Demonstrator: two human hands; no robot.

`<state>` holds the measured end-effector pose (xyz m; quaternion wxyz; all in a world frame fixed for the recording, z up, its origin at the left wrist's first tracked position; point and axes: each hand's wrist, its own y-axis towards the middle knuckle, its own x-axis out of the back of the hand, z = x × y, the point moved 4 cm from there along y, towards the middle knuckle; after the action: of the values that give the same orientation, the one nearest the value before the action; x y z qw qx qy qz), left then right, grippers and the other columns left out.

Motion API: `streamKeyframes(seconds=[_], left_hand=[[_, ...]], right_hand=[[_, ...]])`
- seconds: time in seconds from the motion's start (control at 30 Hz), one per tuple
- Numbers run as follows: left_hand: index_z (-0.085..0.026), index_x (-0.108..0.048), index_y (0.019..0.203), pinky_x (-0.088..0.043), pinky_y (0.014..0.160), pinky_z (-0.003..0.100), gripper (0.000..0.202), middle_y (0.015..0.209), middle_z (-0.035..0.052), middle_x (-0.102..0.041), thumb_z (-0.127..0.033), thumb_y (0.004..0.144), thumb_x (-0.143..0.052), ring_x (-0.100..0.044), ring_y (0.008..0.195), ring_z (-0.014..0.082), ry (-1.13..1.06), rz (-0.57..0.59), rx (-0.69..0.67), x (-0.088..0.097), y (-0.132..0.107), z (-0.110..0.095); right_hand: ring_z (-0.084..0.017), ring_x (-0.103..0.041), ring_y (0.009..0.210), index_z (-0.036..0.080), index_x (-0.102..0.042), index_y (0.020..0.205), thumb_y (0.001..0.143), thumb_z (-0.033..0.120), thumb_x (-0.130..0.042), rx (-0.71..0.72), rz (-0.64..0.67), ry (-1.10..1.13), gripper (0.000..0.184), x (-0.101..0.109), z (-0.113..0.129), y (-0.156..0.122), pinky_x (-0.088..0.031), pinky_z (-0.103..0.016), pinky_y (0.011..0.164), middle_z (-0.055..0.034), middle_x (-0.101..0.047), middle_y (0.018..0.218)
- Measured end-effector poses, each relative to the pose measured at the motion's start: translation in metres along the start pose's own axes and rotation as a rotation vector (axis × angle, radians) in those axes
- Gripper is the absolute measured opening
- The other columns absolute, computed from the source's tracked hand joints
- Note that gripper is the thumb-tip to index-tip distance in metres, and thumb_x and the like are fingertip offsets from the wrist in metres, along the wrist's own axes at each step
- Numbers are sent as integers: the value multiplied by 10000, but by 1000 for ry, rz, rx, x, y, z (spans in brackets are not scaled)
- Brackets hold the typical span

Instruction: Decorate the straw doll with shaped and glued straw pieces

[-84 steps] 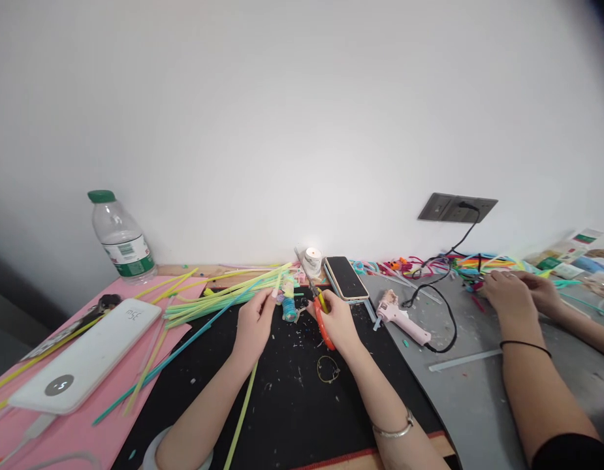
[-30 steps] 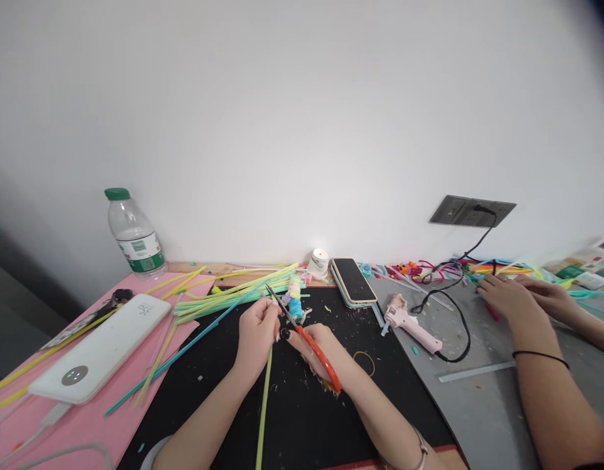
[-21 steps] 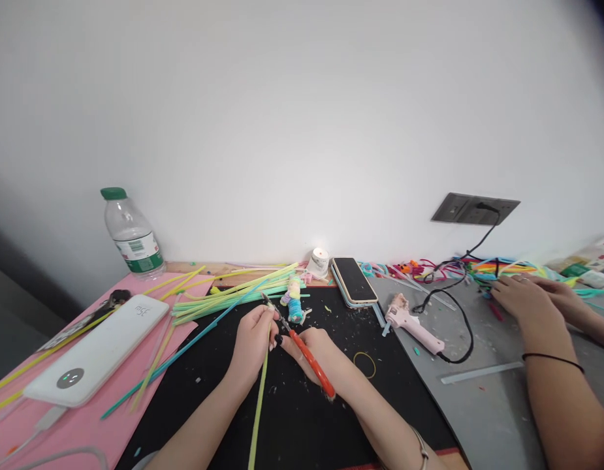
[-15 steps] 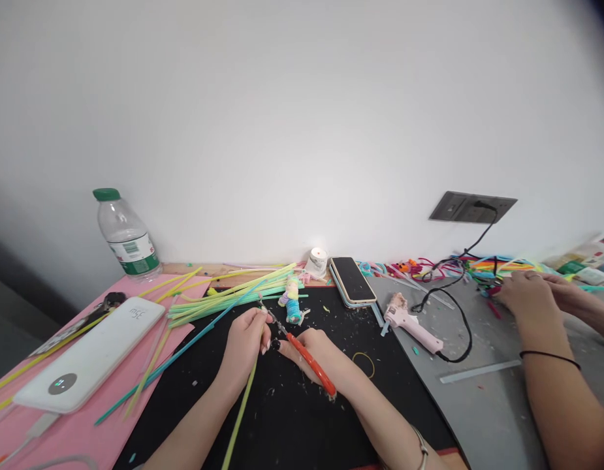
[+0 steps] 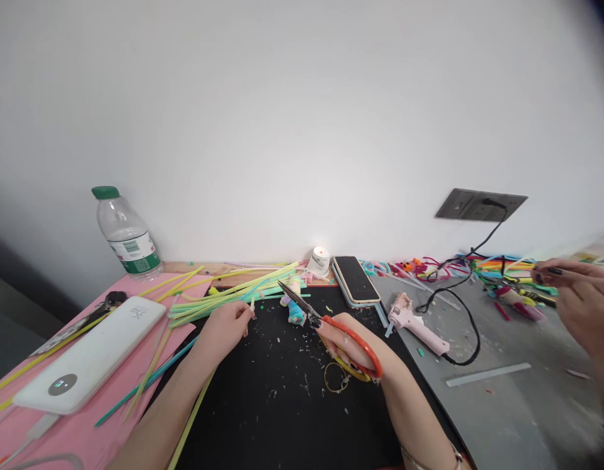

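My left hand (image 5: 228,329) is closed in a pinch on a yellow-green pipe cleaner (image 5: 192,418). A short pale tip sticks up above the fingers, and the long end trails below my wrist. In my right hand (image 5: 341,339) is a pair of scissors (image 5: 363,346) with red and yellow handles. Their blades point up and left and look nearly closed. Behind the blades lies a small figure of wound pipe cleaners (image 5: 296,312), blue at the bottom, partly covered. Left of it spreads a bundle of green and yellow pipe cleaners (image 5: 198,313).
A black mat (image 5: 282,418) with scraps lies under my hands. On the left are a white power bank (image 5: 96,352) and a bottle (image 5: 130,235). A phone (image 5: 355,281), a pink glue gun (image 5: 416,329) and its cord are to the right. Another person's hands (image 5: 580,294) work far right.
My hands have moved apart: the left went left with the pipe cleaner, the right went right, and the scissors have come away from it. The other person's hands shifted right.
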<state>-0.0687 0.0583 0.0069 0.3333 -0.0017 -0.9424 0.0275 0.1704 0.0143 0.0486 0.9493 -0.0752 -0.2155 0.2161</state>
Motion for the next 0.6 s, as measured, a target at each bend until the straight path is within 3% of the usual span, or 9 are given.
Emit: streamKeyframes(seconds=[0.1,0.17,0.23,0.3,0.4,0.47,0.53,0.6], left_hand=[[-214,-619,718,-404,566,295,197,600,25,-657,-340,767,-476,-603,585,212,150,-92,-111,8,4,-12],[-198,-633,880,-448,696,338,214,783,64,-701,-313,764,-494,-638,754,242,155,-196,-147,16,5,-23],[-181,-631,927,-446,817,372,244,953,99,-692,-323,773,-505,-628,890,256,84,-297,-199,23,5,-35],[-185,-626,961,-465,838,357,291,1019,93,-683,-391,786,-519,-626,939,241,-155,-246,-197,22,4,-42],[-201,-598,1065,-505,798,343,404,1103,88,-664,-491,803,-494,-636,950,223,-500,-14,-160,12,4,-44],[-200,-598,1043,-506,782,343,395,1084,91,-663,-486,779,-530,-639,920,222,-449,-45,-150,10,4,-39],[-189,-608,947,-489,766,346,324,944,84,-682,-440,746,-569,-639,840,224,-221,-145,-148,8,4,-30],[-187,-599,935,-472,689,337,293,815,59,-668,-399,738,-556,-625,727,216,-31,-80,-129,-2,6,-21]], right_hand=[[-61,-253,327,194,-449,534,851,579,-433,-1,90,212,499,1,4,-7,-186,-238,354,58,-337,394],[-50,-210,320,195,-454,546,846,571,-446,-59,148,343,481,1,2,-9,-139,-240,337,60,-334,415],[-44,-193,318,192,-452,537,850,580,-427,-110,203,426,499,0,-2,-9,-110,-243,330,57,-326,421],[-45,-187,318,189,-461,540,861,595,-390,-140,249,472,523,-1,-6,-9,-105,-246,328,55,-321,418],[-49,-190,323,187,-482,565,858,605,-389,-129,265,503,519,0,-9,-7,-120,-243,328,54,-332,424],[-53,-201,324,194,-468,562,845,616,-402,-107,237,477,512,1,-11,-4,-137,-235,317,58,-332,426],[-56,-220,329,200,-450,560,840,622,-407,-70,167,406,508,4,-12,-1,-165,-224,312,62,-329,432],[-61,-257,337,202,-440,570,837,622,-419,-18,91,307,498,8,-14,3,-203,-214,313,66,-323,434]])
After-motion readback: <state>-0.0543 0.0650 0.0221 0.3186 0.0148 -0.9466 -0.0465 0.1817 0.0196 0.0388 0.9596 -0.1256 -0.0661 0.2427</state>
